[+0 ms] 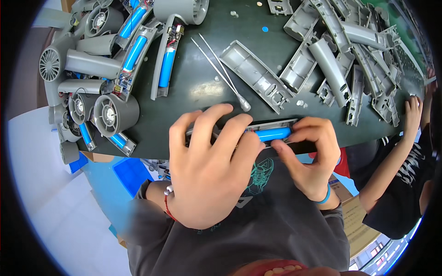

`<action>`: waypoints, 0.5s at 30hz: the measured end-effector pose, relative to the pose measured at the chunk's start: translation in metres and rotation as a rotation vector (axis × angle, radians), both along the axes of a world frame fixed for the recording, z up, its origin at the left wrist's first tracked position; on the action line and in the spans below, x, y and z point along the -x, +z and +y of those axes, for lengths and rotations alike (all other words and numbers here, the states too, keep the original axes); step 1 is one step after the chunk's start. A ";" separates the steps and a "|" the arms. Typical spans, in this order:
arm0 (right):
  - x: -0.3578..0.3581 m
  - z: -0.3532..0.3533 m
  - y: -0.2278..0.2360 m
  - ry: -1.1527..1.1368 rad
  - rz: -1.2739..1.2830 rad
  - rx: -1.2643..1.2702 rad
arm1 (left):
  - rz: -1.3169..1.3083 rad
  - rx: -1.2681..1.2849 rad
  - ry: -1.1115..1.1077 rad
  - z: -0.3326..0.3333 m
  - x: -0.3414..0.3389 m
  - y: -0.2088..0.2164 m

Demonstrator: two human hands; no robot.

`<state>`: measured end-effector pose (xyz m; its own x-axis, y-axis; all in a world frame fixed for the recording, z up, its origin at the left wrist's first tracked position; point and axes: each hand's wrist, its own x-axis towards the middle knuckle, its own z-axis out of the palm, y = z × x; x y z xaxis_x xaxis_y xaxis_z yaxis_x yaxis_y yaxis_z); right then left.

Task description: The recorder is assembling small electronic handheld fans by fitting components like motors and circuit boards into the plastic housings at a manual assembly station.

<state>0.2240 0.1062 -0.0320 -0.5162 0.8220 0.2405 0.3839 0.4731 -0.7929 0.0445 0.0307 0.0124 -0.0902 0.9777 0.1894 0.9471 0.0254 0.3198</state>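
Below the right hand (316, 164) — a carton (363, 230) bears tiny print (353, 211).

Worktop (161, 115): dark green, extends beyond and to both sides of the fingers (206, 124). Tweezers (232, 87): just beyond the fingers, joined end nearest, tips pointing away to the left. Open shell (255, 73): beyond the fingers, right of the tweezers, lying diagonally. Shell pile (329, 69): grey, beyond and right of the fingers. Fan units (117, 112): grouped left of the fingers, some with blue cells exposed. Bin (131, 175): blue, left of the fingers, below worktop level. Co-worker (396, 179): far right of the fingers.
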 end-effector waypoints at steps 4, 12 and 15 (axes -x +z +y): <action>0.002 0.008 0.008 -0.050 -0.064 0.010 | -0.064 -0.013 0.047 0.007 -0.001 -0.004; -0.003 0.046 0.028 0.287 -0.199 0.098 | -0.070 -0.055 0.003 0.010 0.002 -0.005; -0.001 0.072 0.028 0.561 -0.219 -0.061 | -0.059 -0.026 -0.025 0.010 0.004 -0.006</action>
